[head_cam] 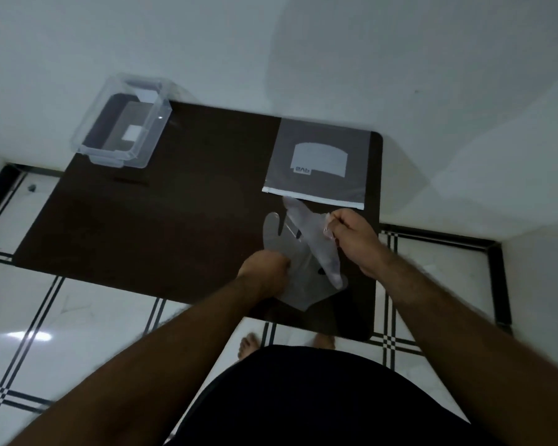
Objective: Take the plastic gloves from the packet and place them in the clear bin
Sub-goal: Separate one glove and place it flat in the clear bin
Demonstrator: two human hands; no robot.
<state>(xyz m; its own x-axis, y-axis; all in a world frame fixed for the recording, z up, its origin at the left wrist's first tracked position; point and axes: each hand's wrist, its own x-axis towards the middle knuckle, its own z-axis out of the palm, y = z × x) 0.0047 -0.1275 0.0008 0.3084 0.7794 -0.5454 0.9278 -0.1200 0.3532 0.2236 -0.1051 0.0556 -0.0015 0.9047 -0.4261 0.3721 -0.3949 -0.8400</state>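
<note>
Thin translucent plastic gloves [298, 252] lie on the near right part of the dark table [174, 226]. My left hand [266, 273] is closed on the lower glove's edge. My right hand [351, 236] pinches the edge of a second glove [316, 239] and lifts it off the first. The grey packet [319, 162] lies flat beyond the gloves, its white-edged mouth facing me. The clear bin [123, 123] stands at the far left corner of the table, with flat plastic gloves on its floor.
A white wall runs behind and to the right of the table. White floor tiles with black stripes surround it. My bare feet [248, 344] show just under the table's near edge.
</note>
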